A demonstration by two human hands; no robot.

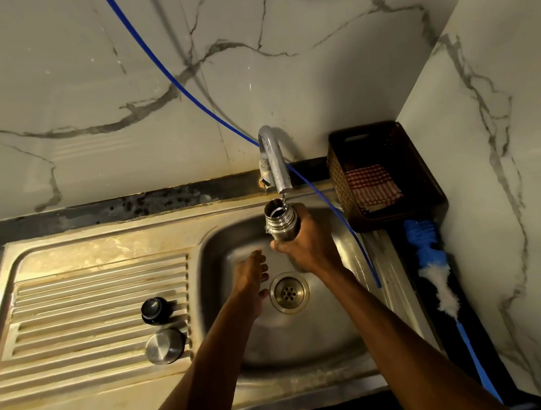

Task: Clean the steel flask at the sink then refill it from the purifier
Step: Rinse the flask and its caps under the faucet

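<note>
My right hand (302, 244) grips the steel flask (278, 219) by its body and holds it upright over the sink basin (220, 242). Its open mouth sits right under the chrome tap (275, 161), and a thin stream of water runs into it. My left hand (253, 279) hovers empty in the basin with its fingers apart, just left of the drain (289, 293). On the ribbed drainboard (75, 322) lie a black inner stopper (155, 310) and a steel cap (165, 346).
A thin blue tube (185, 87) comes down across the marble wall, passes behind the tap and ends at the basin's right rim. A dark basket (388, 173) with a red checked cloth stands at the right corner. A blue-and-white bottle brush (433, 265) lies along the right counter.
</note>
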